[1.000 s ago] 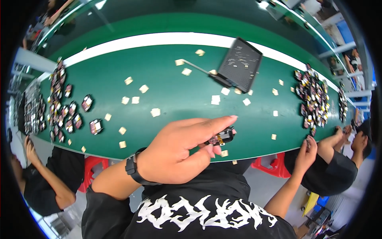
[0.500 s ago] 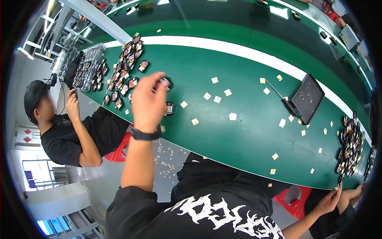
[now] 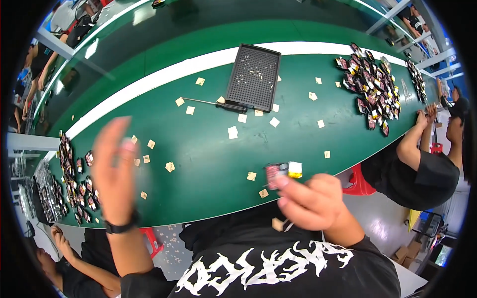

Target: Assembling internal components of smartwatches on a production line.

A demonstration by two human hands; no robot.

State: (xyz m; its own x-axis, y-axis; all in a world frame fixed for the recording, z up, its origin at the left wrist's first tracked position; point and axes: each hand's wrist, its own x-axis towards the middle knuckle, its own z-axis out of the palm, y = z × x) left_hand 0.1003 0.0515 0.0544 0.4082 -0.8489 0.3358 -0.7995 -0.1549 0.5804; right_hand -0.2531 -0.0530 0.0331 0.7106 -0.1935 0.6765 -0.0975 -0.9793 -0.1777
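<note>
My right hand [image 3: 318, 202] is over the table's near edge. Its thumb and fingers pinch a small black device [image 3: 274, 175] with a pink-red face and a white-and-yellow part on one end. A small cream square [image 3: 278, 224] shows just under these fingers; whether they touch it is unclear. My left hand [image 3: 113, 171], slightly blurred and wearing a dark wristband, is raised over the left part of the table. Its thumb and fingers are apart, with nothing visible between them. Beside it are several similar small devices [image 3: 69, 161], some hidden behind the hand.
A black perforated tray [image 3: 230, 89] with small bits in it lies on the green table [image 3: 198, 144], beside a screwdriver [image 3: 218, 104]. Cream paper squares [image 3: 232, 132] are scattered around. A large device pile [image 3: 372, 89] lies at right. Co-workers sit on both sides.
The view has swung right, bringing the tray to the middle. My right hand has come into view with a device in its fingers. My left hand is away from the device it was over.
</note>
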